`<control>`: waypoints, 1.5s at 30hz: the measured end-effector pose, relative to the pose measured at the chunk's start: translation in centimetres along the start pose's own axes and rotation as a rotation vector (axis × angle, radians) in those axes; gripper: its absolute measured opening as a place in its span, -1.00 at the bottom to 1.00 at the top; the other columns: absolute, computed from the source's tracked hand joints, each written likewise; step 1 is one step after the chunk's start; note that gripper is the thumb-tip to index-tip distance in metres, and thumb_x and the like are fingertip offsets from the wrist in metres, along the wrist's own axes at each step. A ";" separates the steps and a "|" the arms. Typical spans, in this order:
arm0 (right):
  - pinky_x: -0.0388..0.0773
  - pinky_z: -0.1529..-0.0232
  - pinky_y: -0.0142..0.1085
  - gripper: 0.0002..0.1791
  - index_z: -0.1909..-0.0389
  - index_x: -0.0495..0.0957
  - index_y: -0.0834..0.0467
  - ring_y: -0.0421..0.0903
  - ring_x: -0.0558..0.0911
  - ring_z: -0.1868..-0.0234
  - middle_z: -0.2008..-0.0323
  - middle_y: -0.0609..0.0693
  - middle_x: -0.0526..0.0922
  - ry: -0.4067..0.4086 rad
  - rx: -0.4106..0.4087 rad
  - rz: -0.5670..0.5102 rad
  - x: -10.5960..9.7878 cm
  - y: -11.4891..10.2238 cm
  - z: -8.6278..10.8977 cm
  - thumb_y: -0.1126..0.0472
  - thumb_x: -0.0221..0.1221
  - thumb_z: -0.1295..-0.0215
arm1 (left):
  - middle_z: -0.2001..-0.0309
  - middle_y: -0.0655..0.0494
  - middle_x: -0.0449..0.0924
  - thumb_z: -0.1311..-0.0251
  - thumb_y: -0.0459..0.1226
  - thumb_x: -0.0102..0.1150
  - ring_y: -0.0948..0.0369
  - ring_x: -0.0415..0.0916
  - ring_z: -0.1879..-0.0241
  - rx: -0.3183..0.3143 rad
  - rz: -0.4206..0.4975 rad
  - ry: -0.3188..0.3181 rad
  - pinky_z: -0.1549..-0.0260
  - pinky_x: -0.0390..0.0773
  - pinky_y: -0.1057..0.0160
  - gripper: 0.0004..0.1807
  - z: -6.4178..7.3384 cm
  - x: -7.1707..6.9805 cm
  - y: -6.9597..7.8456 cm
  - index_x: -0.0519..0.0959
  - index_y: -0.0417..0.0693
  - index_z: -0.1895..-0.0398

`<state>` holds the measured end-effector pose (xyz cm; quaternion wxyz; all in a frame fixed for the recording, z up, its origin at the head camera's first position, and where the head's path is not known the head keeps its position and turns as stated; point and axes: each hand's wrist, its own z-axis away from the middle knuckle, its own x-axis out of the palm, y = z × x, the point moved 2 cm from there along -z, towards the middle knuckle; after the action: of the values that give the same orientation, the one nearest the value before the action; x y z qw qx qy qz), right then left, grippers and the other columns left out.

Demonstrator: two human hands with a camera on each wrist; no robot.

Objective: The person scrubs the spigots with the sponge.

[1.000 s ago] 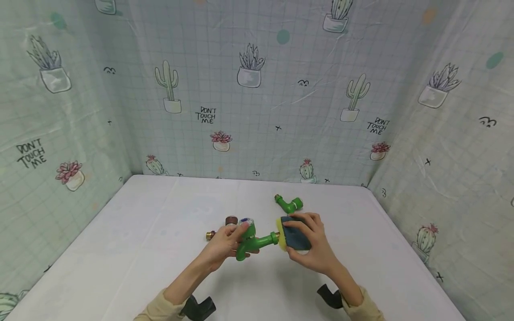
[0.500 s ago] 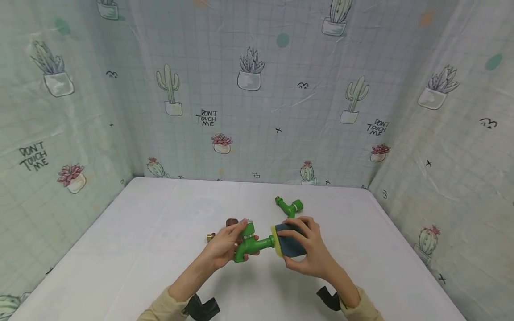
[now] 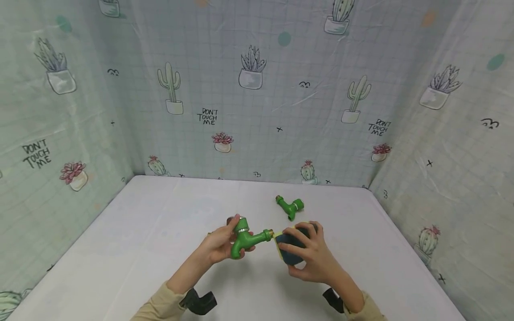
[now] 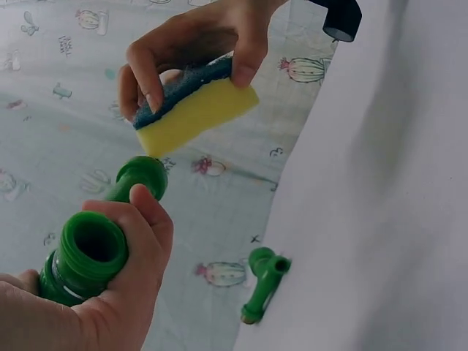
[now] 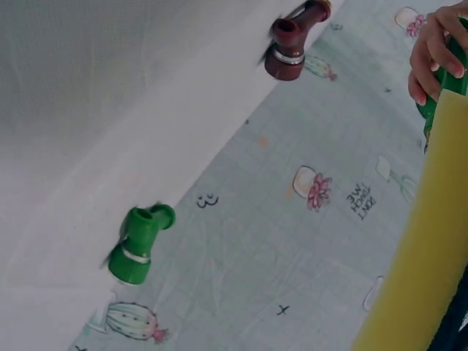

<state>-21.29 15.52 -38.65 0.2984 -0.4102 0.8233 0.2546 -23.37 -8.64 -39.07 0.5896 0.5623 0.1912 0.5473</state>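
Note:
My left hand [image 3: 220,245] grips a green tap [image 3: 246,241] by its body, with the thumb up by the knob. The tap's threaded brass end points right, toward a sponge [image 4: 197,121]. My right hand [image 3: 312,252] holds this sponge, yellow on one side with a dark blue scouring layer on the other, between thumb and fingers. One sponge corner is right by the tap's threaded end; whether they touch, I cannot tell. In the left wrist view the tap's round open end [image 4: 95,245] faces the camera.
On the white table [image 3: 160,249] beyond my hands lies a second green tap [image 3: 290,207]. A brown tap [image 5: 287,51] lies farther left, mostly hidden by my left hand in the head view. Black curved pieces [image 3: 204,304] show at both wrists. Cactus-print cloth [image 3: 257,107] surrounds the table.
The sponge, earlier over the tap's threaded end, has tilted and shifted slightly right and down, baring that end. The left hand has drawn the tap a little to the left and tilted it.

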 end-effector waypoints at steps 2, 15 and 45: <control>0.12 0.12 0.08 -0.62 0.16 0.52 -0.14 0.05 0.26 0.03 0.00 0.01 0.44 0.026 0.003 -0.010 -0.1 0.1 -0.3 -0.18 -0.10 -0.10 | 0.04 -0.03 0.26 -0.21 0.20 -0.27 0.13 0.59 0.31 -0.027 0.037 -0.011 0.57 0.51 0.48 -0.31 0.0 -0.2 0.0 0.06 -0.13 -0.17; 0.26 0.15 0.02 -0.61 0.11 0.50 -0.14 0.04 0.18 -0.07 -0.05 -0.01 0.40 0.074 0.124 -0.194 0.2 0.4 -1.2 -0.17 0.03 -0.04 | 0.10 0.06 0.30 -0.22 0.19 -0.29 0.15 0.58 0.26 -0.069 0.115 -0.217 0.47 0.54 0.51 -0.30 1.0 0.3 0.6 -0.01 -0.14 -0.20; 0.19 0.22 -0.07 -0.42 0.09 0.49 -0.19 -0.02 0.22 -0.01 -0.04 -0.06 0.42 -0.066 0.196 -0.107 -0.4 0.5 -1.7 0.03 0.29 0.33 | 0.14 -0.06 0.37 -0.26 0.15 -0.32 0.12 0.61 0.28 0.066 -0.160 -0.065 0.54 0.53 0.43 -0.25 0.7 0.2 -0.1 0.04 -0.30 -0.24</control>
<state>-21.99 14.88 -37.15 0.3772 -0.4137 0.8110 0.1699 -22.63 -8.77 -38.90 0.6188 0.5817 0.2341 0.4732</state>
